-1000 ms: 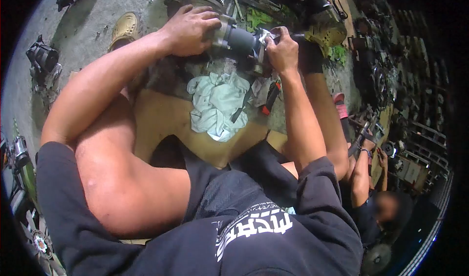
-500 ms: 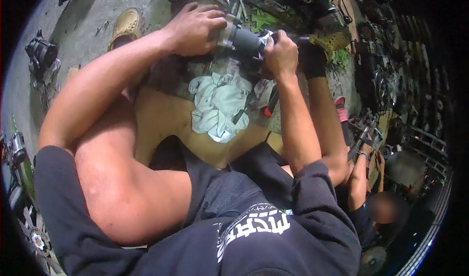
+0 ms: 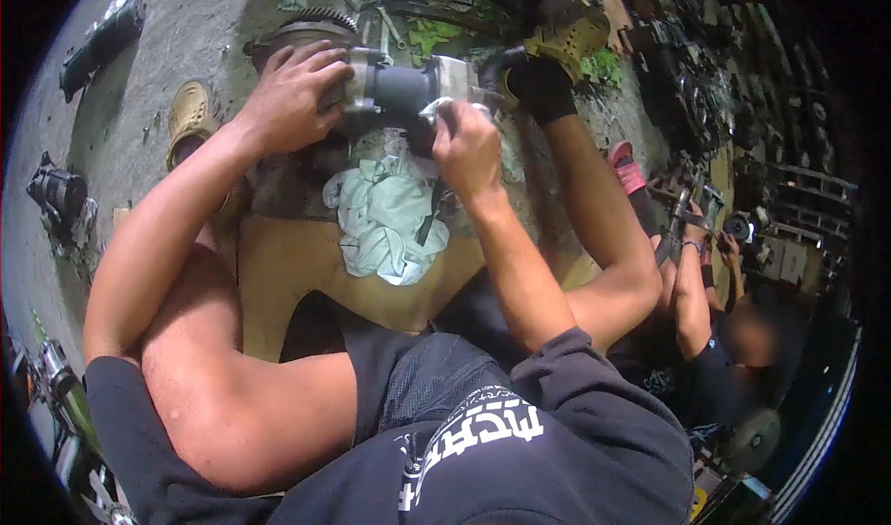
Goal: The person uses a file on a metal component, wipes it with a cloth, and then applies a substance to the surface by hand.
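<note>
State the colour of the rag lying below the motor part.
Pale mint green, nearly white rag, best seen in the head view.

A rough concrete floor (image 3: 139,107) is seen, with a sheet of cardboard (image 3: 278,274) laid on it. A crumpled pale rag (image 3: 380,219) is spread at the cardboard's far edge. A tan clog (image 3: 188,116) and scattered metal parts (image 3: 58,195) lie on the floor.

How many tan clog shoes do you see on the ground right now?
2: one tan clog lies on the concrete left of the left hand; another clog is at top, beyond the motor part. Clutter may hide others.
</note>
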